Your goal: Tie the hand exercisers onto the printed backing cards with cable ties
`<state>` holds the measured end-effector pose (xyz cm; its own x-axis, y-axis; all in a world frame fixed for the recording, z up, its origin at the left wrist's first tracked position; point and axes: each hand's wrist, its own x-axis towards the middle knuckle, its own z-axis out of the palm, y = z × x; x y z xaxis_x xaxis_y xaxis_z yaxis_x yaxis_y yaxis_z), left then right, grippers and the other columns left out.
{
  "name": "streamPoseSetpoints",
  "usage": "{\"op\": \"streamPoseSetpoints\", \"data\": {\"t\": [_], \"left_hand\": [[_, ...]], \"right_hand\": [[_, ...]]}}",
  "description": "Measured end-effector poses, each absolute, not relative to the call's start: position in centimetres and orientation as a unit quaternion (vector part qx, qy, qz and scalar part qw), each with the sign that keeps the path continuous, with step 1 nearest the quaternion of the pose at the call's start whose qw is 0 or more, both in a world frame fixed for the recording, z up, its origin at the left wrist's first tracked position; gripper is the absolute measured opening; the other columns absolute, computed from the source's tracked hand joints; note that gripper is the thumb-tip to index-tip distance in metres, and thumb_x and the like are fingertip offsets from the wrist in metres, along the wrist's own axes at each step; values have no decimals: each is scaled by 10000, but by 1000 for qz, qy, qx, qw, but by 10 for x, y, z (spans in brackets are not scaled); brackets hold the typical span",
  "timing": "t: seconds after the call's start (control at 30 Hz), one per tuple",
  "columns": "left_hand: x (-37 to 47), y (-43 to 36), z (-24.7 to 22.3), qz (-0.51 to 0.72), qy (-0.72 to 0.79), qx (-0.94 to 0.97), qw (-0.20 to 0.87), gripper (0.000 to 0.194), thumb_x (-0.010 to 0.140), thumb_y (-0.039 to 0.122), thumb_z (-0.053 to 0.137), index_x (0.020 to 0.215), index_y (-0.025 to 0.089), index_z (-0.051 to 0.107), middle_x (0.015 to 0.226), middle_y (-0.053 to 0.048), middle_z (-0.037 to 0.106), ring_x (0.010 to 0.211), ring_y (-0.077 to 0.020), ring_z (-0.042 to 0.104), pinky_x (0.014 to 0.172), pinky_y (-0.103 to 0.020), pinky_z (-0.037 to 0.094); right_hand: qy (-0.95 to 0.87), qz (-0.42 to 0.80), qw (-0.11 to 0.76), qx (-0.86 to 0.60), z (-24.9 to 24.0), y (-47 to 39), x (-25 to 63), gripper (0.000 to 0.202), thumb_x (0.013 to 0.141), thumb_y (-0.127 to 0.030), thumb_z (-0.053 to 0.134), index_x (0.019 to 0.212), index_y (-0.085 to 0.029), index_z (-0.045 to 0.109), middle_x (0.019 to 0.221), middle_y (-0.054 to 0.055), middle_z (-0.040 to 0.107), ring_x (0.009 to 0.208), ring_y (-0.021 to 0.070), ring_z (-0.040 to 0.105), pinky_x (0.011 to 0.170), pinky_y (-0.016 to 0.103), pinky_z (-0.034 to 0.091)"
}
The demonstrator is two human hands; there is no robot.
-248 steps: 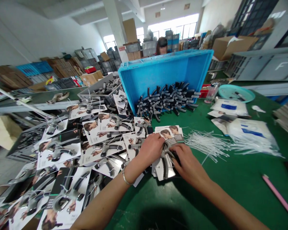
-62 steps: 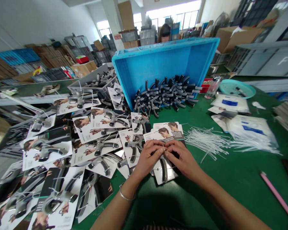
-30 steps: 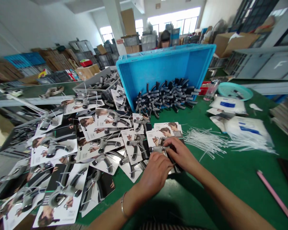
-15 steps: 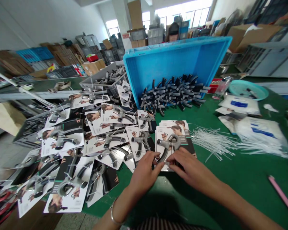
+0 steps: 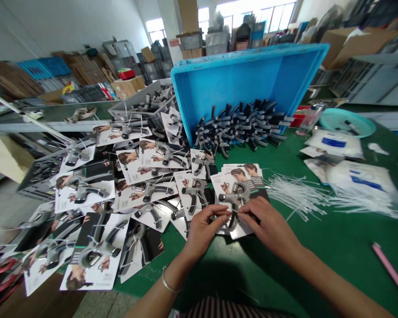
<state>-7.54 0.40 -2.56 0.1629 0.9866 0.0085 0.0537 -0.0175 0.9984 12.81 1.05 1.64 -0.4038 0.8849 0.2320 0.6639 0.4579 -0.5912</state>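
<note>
A grey and black hand grip strengthener [image 5: 232,199] lies on a printed backing card [image 5: 219,180], on top of a small stack of such cards. Across its handle runs a thin white cable tie [image 5: 233,211], pinched from the left by the fingers of my left hand [image 5: 204,227]. My right hand [image 5: 270,223] is closed at the tie's other side, thumb and forefinger together. The fingertips partly hide the tie and the lower handle. Just left of the stack, another carded hand grip [image 5: 195,192] lies on the table.
Behind stands a tipped blue crate [image 5: 225,81] spilling loose hand grips [image 5: 239,126]. Carded grips [image 5: 99,251] heap on the left. Loose cable ties [image 5: 295,194], plastic bags [image 5: 361,181] and a teal tray [image 5: 368,128] lie right. A person [image 5: 242,39] is beyond the crate.
The top card and its hand grip have turned slightly, the lower end swinging right. Both hands have shifted with them and now pinch at a cable tie across the handle.
</note>
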Motion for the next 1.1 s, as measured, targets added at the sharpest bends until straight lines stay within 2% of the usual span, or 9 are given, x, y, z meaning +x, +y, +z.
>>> {"op": "streamPoseSetpoints", "data": {"t": [0.1,0.27,0.53,0.87,1.0,1.1], "left_hand": [[-68,4,-24,456,482,591,459,270,883,247,664,1153,236,646,1040,-33,744,980,-178,693,929,-324,513],[-62,3,-24,443,491,633,402,230,875,199,659,1103,228,659,1005,-29,727,935,-171,685,890,-311,517],[-65,-4,-25,441,504,643,372,280,889,236,653,1168,234,638,987,-36,732,941,-192,679,923,-354,504],[-66,0,-22,409,483,701,328,279,898,210,635,1176,220,615,1043,-55,700,988,-199,659,922,-357,496],[-76,-1,-15,404,497,691,335,262,883,212,648,1143,218,615,941,-24,665,880,-172,643,854,-318,494],[-80,-3,-9,393,500,687,352,216,908,210,606,1122,225,635,936,-16,673,892,-164,638,853,-300,479]], "right_hand": [[-845,155,226,-459,20,9,134,127,975,-229,528,912,-190,632,873,63,642,861,235,529,770,361,439],[-876,70,163,-448,25,10,139,186,977,-203,494,863,-172,638,835,87,615,848,248,517,728,357,436],[-890,40,151,-428,24,12,134,171,966,-187,498,877,-173,643,857,99,639,831,251,509,714,373,429],[-897,78,173,-399,27,14,124,166,969,-188,509,904,-175,661,886,89,650,850,238,523,730,355,449],[-887,112,188,-405,21,16,127,152,968,-214,532,872,-176,645,849,70,637,844,230,530,726,340,449],[-884,140,202,-398,20,17,126,141,964,-230,551,869,-187,646,858,63,648,855,224,551,754,340,458]]}}
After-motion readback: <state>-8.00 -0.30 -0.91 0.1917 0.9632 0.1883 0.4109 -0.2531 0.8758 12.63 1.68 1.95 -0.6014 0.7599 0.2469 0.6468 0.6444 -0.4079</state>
